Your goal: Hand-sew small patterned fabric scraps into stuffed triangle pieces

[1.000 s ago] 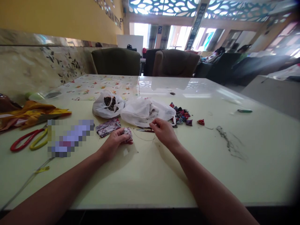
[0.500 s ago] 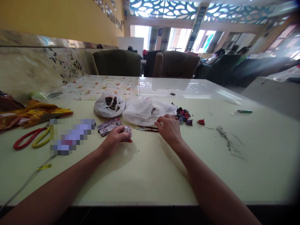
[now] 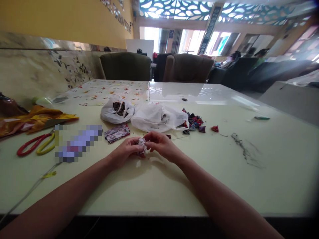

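My left hand is closed around a small patterned cloth pouch, whitish with a bit of red at its lower edge. At the pouch's right side, the bent fingers and thumb of my right hand press together on it; whether they also pinch something small is hidden. Just behind my right hand, thread snips are mostly covered. Folded patterned cloth lies beyond my left hand. Behind both hands sits a white plastic bag with white stuff inside.
Another plastic bag holds dark grains. Small cloth pieces are piled right of the bags, with one red piece apart. Tangled thread lies on the right. Red-and-yellow-handled scissors and yellow cloth lie left.
My right hand has come from the white plastic bag's edge down and left to the pouch. My left hand has moved slightly right with the pouch, and the hands now meet.
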The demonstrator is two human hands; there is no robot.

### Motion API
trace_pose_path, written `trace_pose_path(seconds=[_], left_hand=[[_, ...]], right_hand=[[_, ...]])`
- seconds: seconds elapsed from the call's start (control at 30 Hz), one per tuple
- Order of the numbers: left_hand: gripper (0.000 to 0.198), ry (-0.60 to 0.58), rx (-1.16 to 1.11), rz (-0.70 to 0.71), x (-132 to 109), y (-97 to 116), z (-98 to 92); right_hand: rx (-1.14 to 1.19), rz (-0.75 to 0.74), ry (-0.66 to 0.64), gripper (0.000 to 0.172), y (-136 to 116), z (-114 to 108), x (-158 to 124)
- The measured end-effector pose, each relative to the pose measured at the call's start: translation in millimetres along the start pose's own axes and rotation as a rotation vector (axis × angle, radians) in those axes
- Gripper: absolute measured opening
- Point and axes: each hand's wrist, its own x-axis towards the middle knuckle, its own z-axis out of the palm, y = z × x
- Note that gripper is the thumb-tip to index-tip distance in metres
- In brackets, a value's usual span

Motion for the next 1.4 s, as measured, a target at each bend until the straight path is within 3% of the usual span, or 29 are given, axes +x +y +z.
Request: trace_pose_path(seconds=[0.2, 0.33, 0.6, 0.87, 1.17, 1.4], left_hand=[[0.018, -0.094, -0.082, -0.024, 0, -4, 1.9], [0.022, -0.091, -0.079, -0.05, 0, -6, 2.5], [0.018, 0.012, -0.088, -0.003, 3, -5, 0.6], [0.023, 0.128, -0.124, 0.005, 5, -8, 4.8], [0.022, 0.252, -0.082, 0.148, 7, -13, 9.9], [0.024, 0.39, 0.243, 0.187, 8, -12, 12.1]], right_hand=[[0.149, 0.041, -0.002, 0.025, -2, 7, -3], [0.149, 0.041, 0.007, 0.025, -2, 6, -4], [0.12, 0.004, 0.05, 0.021, -2, 9, -5], [-0.028, -0.126, 0.155, 0.016, 0, 15, -5], [-0.116, -0.132, 0.161, 0.016, 6, 18, -4], [-0.411, -0.238, 0.175, 0.014, 5, 22, -7]])
